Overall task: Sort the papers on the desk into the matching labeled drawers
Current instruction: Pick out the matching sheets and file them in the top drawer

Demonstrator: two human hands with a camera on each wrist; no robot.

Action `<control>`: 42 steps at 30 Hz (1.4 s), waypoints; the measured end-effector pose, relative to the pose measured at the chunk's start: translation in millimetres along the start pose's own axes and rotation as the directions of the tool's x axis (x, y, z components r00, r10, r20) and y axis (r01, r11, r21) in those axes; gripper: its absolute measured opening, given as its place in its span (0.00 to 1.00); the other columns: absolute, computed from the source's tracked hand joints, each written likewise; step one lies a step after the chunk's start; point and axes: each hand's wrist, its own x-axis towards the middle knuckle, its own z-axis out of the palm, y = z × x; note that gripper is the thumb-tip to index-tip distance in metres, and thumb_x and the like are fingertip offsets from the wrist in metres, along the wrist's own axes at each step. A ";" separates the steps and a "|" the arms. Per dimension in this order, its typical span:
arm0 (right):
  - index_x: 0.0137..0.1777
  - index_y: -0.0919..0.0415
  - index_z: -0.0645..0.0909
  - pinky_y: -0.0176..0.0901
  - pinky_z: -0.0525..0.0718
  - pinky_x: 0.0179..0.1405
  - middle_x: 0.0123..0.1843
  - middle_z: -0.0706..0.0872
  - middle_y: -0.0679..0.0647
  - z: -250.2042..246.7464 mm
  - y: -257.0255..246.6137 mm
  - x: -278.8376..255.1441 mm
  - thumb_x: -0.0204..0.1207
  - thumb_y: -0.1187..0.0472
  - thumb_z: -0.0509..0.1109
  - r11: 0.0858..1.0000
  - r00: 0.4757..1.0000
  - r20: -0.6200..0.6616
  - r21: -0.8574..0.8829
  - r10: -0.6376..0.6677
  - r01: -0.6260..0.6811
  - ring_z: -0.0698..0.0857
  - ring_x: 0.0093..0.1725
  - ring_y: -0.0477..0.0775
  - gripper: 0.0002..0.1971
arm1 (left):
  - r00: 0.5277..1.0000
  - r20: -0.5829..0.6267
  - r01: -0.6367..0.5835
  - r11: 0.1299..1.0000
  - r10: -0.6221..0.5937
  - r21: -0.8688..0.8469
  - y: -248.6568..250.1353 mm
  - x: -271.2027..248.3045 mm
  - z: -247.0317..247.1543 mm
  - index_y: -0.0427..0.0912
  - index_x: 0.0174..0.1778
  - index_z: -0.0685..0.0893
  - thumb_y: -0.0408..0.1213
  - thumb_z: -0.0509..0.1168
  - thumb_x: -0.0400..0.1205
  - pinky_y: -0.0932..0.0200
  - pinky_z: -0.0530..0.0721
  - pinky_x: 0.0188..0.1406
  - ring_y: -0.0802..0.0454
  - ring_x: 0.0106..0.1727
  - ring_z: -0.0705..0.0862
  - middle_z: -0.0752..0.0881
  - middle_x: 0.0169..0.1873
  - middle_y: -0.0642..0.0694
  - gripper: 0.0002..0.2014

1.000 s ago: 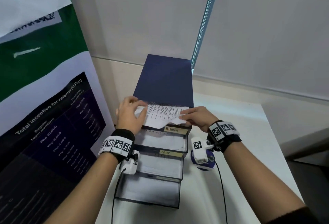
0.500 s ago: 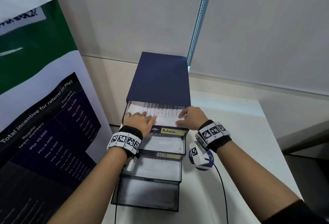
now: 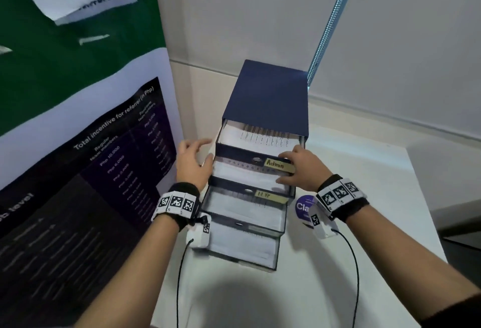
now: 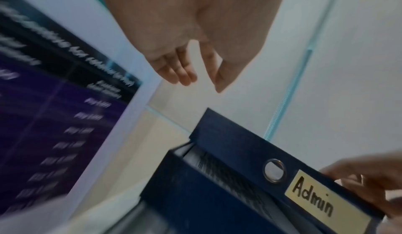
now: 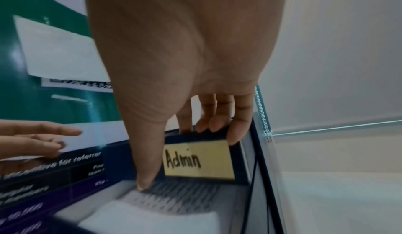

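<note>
Head view: right hand (image 3: 302, 168) grips the boxy navy Admin drawer (image 3: 250, 157) holding printed paper (image 3: 260, 137).

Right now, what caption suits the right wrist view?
Right hand grips the dark blue drawer front beside its yellow "Admin" label.

Right hand (image 5: 185, 65) grips the Admin drawer front (image 5: 200, 158).

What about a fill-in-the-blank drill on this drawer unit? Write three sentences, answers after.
1. The right hand grips the front of the drawer labeled ____.
2. The label on the drawer directly below reads ____.
3. The left hand holds ____.

Missing words: Admin; HR; nothing
</note>
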 end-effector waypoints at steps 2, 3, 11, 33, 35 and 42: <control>0.77 0.54 0.70 0.50 0.81 0.57 0.60 0.74 0.56 11.7 -4.1 -9.7 0.61 0.38 0.82 0.999 0.998 -0.060 -0.047 -0.026 0.023 0.75 0.57 0.58 0.46 | 0.955 -0.111 0.265 0.959 -0.275 -0.095 -15.8 -27.6 -7.5 0.46 0.66 0.82 0.32 0.71 0.79 0.54 0.78 0.66 0.46 0.59 0.79 0.73 0.62 0.40 0.19; 0.79 0.54 0.67 0.52 0.81 0.58 0.61 0.73 0.58 17.9 -6.0 -14.9 0.59 0.38 0.83 0.996 0.996 -0.088 -0.082 -0.035 0.028 0.74 0.58 0.59 0.50 | 0.890 -0.122 0.427 0.897 -0.439 -0.110 -28.1 -42.6 -6.0 0.44 0.69 0.79 0.33 0.72 0.79 0.53 0.78 0.65 0.42 0.61 0.79 0.71 0.65 0.37 0.22; 0.81 0.53 0.61 0.58 0.75 0.66 0.73 0.69 0.62 44.8 0.6 -33.4 0.49 0.37 0.86 0.949 0.960 -0.240 -0.311 -0.141 0.061 0.71 0.68 0.65 0.60 | 0.403 0.159 0.894 0.350 -0.901 -0.280 -125.1 -150.5 66.6 0.34 0.82 0.62 0.56 0.66 0.75 0.36 0.75 0.73 0.31 0.75 0.73 0.70 0.78 0.31 0.44; 0.85 0.45 0.33 0.75 0.57 0.79 0.87 0.40 0.65 10.1 50.2 100.2 0.45 0.36 0.87 0.948 0.997 -0.075 -0.314 0.025 -0.047 0.46 0.84 0.76 0.78 | 0.532 -0.019 0.716 0.461 -0.847 -0.524 -1.1 -25.2 192.1 0.50 0.85 0.32 0.62 0.55 0.85 0.46 0.62 0.79 0.36 0.82 0.59 0.47 0.85 0.40 0.45; 0.85 0.46 0.34 0.74 0.58 0.79 0.87 0.41 0.66 7.4 58.6 114.6 0.46 0.36 0.87 0.945 0.994 -0.095 -0.316 0.050 -0.078 0.47 0.84 0.76 0.77 | 0.568 0.021 0.740 0.499 -0.823 -0.450 -1.2 -4.7 204.8 0.49 0.85 0.32 0.68 0.50 0.82 0.45 0.58 0.81 0.35 0.84 0.55 0.43 0.85 0.37 0.46; 0.85 0.48 0.48 0.57 0.84 0.61 0.79 0.63 0.62 8.3 76.3 143.5 0.45 0.35 0.87 0.946 0.989 -0.141 -0.312 0.050 -0.092 0.66 0.75 0.68 0.72 | 0.752 0.136 0.632 0.647 -0.645 -0.426 -16.9 53.5 248.4 0.46 0.85 0.33 0.55 0.51 0.89 0.41 0.53 0.84 0.34 0.86 0.48 0.43 0.85 0.33 0.39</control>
